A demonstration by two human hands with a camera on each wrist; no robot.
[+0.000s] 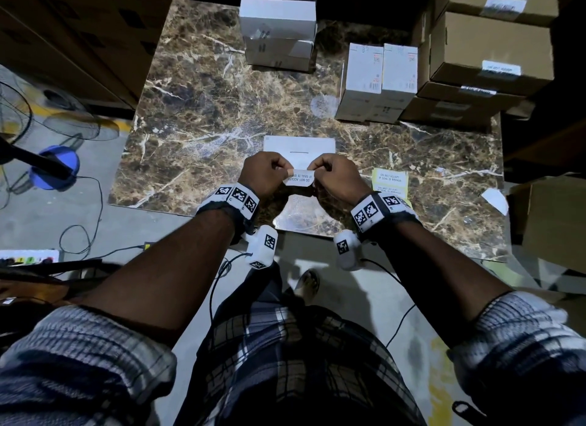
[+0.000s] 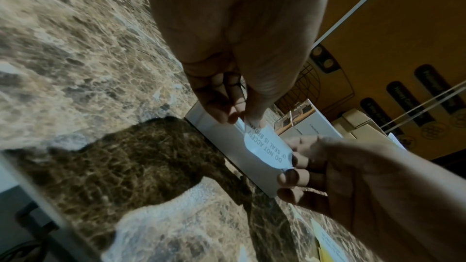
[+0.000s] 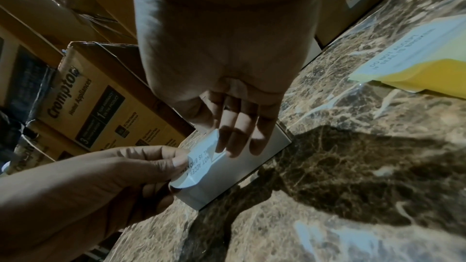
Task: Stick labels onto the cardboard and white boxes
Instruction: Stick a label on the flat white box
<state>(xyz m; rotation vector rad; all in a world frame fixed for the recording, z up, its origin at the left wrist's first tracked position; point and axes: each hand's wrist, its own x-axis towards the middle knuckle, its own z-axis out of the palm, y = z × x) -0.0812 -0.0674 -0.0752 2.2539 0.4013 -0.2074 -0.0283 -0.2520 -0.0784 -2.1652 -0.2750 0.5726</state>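
A white label (image 1: 299, 178) printed "DO NOT ACCEPT IF SEAL IS BROKEN" is stretched between both hands just above a flat white box (image 1: 299, 148) lying on the marble table (image 1: 203, 108). My left hand (image 1: 269, 173) pinches the label's left end; my right hand (image 1: 333, 175) pinches its right end. In the left wrist view the label (image 2: 267, 148) curls between thumb and fingers over the white box (image 2: 227, 142). In the right wrist view the label (image 3: 199, 158) hangs over the same box (image 3: 242, 170). A yellow-backed label sheet (image 1: 390, 181) lies right of my hands.
White boxes (image 1: 279, 35) stand stacked at the table's far side, two taller white boxes (image 1: 380, 76) at the right. Labelled cardboard boxes (image 1: 488, 51) are stacked at far right. A peeled backing scrap (image 1: 494, 200) lies near the right edge. A fan (image 1: 19, 117) stands left.
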